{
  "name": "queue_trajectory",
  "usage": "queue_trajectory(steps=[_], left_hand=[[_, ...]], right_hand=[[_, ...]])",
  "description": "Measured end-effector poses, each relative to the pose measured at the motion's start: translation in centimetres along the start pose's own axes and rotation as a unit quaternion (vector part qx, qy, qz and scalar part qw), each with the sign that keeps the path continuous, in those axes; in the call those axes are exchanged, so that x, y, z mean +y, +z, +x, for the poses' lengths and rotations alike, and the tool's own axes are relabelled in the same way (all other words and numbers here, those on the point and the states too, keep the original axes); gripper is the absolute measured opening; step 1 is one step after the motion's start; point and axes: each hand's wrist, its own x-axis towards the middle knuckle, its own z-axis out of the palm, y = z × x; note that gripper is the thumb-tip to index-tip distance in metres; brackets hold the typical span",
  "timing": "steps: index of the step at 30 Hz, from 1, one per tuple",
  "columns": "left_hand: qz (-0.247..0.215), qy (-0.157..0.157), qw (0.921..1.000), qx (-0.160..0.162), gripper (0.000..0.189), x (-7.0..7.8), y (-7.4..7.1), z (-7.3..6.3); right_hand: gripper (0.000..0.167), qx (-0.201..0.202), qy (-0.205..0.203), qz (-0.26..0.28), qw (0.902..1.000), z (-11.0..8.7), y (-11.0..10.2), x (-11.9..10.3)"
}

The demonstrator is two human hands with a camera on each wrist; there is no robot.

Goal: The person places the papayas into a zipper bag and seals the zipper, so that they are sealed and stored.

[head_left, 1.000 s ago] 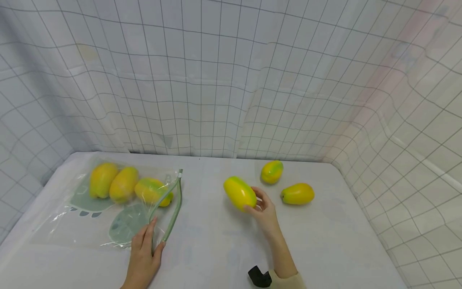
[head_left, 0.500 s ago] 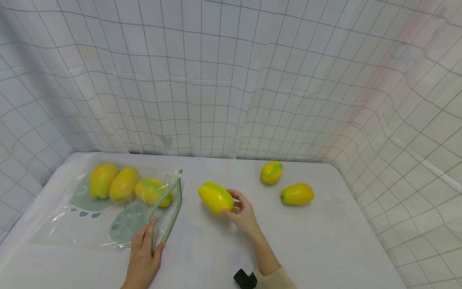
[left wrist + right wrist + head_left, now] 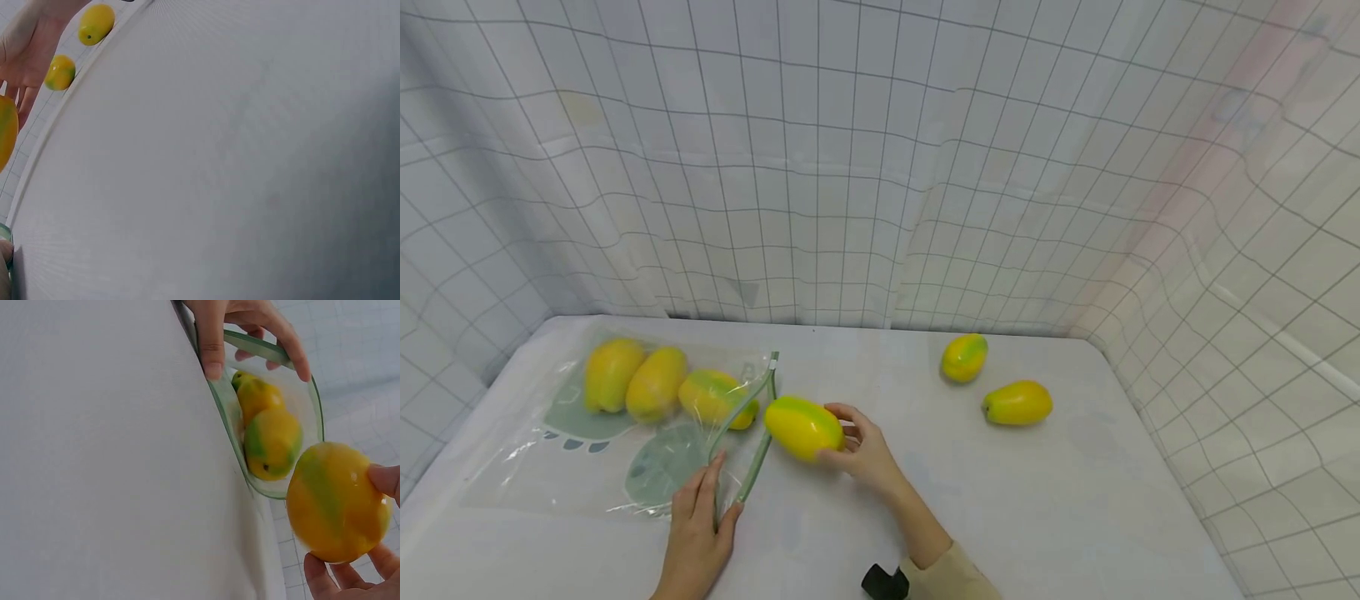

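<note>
My left hand [image 3: 696, 521] holds the green-edged mouth of a clear zip bag [image 3: 647, 479] apart, thumb on one rim and fingers over the other in the right wrist view. Inside lie papayas: two side by side at the far end and one papaya [image 3: 711, 396] near the mouth. My right hand [image 3: 865, 454] grips a yellow-green papaya [image 3: 803, 427] by its right end, its left end over the bag's green rim. In the right wrist view, this papaya [image 3: 337, 503] hangs beside the bag opening, fingertips around it. Seen from the left wrist, the right hand [image 3: 28, 50] is at upper left.
Two more papayas rest on the white table [image 3: 1075, 500] at the right: one papaya [image 3: 964, 358] farther back, another papaya [image 3: 1018, 403] nearer. A checked curtain [image 3: 850, 167] stands behind the table and along its sides. A black wrist device [image 3: 885, 582] sits by the right sleeve.
My right hand has carried the papaya leftward across the table to the bag's mouth. The left hand, the bag and the other papayas have stayed in place.
</note>
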Motion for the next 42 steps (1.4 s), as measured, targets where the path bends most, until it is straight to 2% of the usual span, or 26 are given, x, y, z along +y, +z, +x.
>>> queue_trajectory(steps=[9, 19, 25, 30, 36, 42], left_hand=[[-0.007, -0.008, 0.9999, -0.014, 0.070, 0.0, 0.0, 0.0], [-0.004, -0.002, 0.9999, -0.010, 0.070, -0.1, 0.0, 0.0], [0.004, -0.005, 0.9999, -0.011, 0.071, -0.3, 0.1, -0.2], [-0.002, 0.006, 1.0000, -0.003, 0.070, -0.4, 0.2, -0.2], [-0.007, 0.016, 0.9998, 0.005, 0.069, -0.4, 0.2, -0.1], [-0.002, 0.006, 1.0000, -0.003, 0.070, -0.4, 0.2, -0.1]], right_hand=[[0.054, -0.047, 0.002, -0.033, 0.9984, 0.4, 1.6, 0.2], [0.053, -0.077, -0.009, -0.043, 0.9961, 1.2, 3.3, 0.3], [0.053, -0.084, -0.012, -0.048, 0.9953, 1.8, 4.3, 0.4], [0.054, -0.090, -0.014, -0.049, 0.9946, 2.2, 5.0, 0.2], [0.056, -0.083, 0.001, -0.048, 0.9954, 2.8, 5.7, 0.3], [0.057, -0.068, 0.019, -0.038, 0.9968, 3.1, 6.3, 0.5]])
